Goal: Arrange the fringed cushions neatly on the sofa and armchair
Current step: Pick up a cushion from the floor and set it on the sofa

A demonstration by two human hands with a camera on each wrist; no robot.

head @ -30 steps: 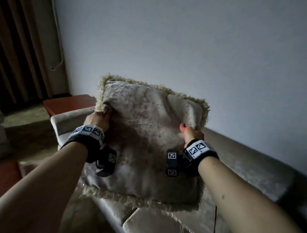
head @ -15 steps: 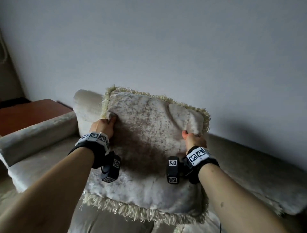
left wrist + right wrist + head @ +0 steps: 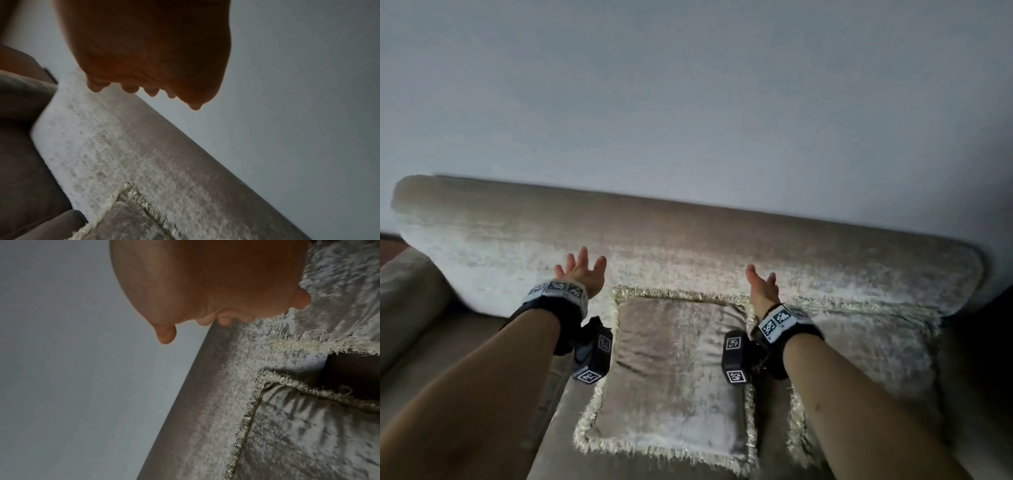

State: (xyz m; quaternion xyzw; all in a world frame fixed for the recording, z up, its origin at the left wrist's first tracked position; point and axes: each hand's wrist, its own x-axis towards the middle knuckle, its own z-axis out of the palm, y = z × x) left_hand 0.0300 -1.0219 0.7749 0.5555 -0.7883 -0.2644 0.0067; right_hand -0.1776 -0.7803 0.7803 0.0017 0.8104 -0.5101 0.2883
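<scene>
A beige fringed cushion leans against the sofa backrest at the middle of the seat. A second fringed cushion stands beside it on the right. My left hand hovers open above the first cushion's upper left corner, fingers spread, touching nothing. My right hand is open over the gap between the two cushions. The left wrist view shows the left hand above the cushion's corner. The right wrist view shows the right hand and both cushions' fringed corners, with a dark gap between them.
A plain grey wall rises right behind the sofa. The sofa's left armrest curves at the left edge, with bare seat between it and the first cushion. Past the sofa's right end it is dark.
Both hands held the cushion upright in the air; now it rests on the sofa seat against the backrest, and both hands have let go and opened.
</scene>
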